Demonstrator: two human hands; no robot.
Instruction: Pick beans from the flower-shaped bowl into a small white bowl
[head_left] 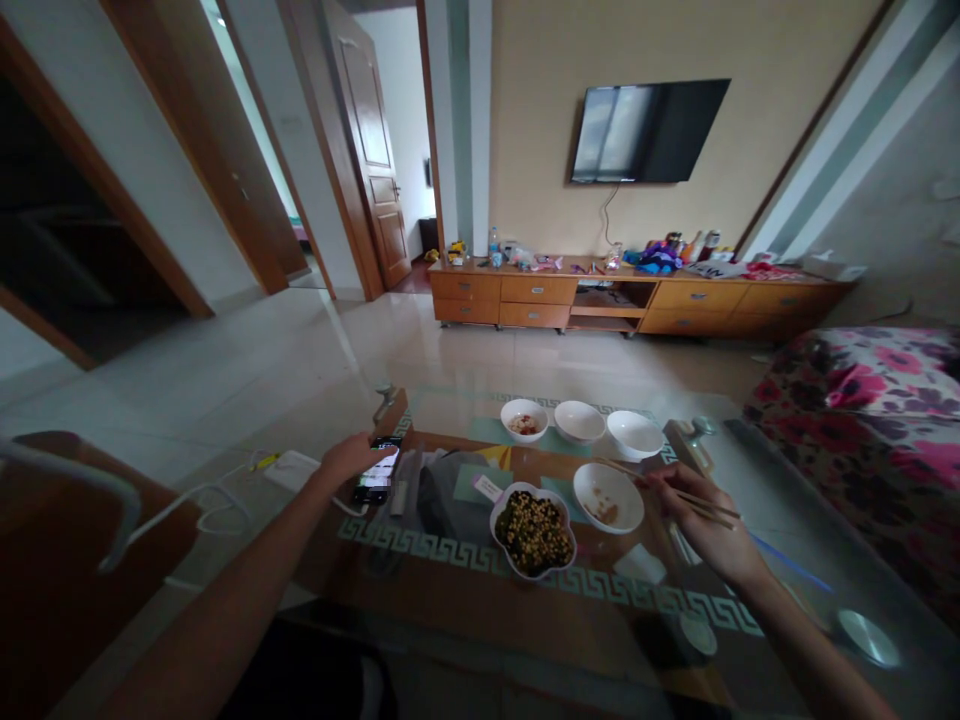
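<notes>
My left hand (346,462) is at the left edge of a smartphone (381,472) with a lit screen, its thumb or a finger over the glass. The other fingers are hard to make out. A white cable leaves the phone's lower end. Wooden chopsticks (701,505) are gripped in my right hand (705,530). Their tips point left over a white bowl (630,492) with some brownish food at the bottom. Left of that bowl, a flower-shaped bowl (496,530) is filled with dark green food topped with pale nuts or beans.
At the glass table's far side stand a white bowl with reddish food (524,435) and two other white bowls (579,437). White tissue (640,564) lies near the right hand. A floral sofa (862,400) is at the right. A low cabinet (536,290) runs beneath a wall television (649,130).
</notes>
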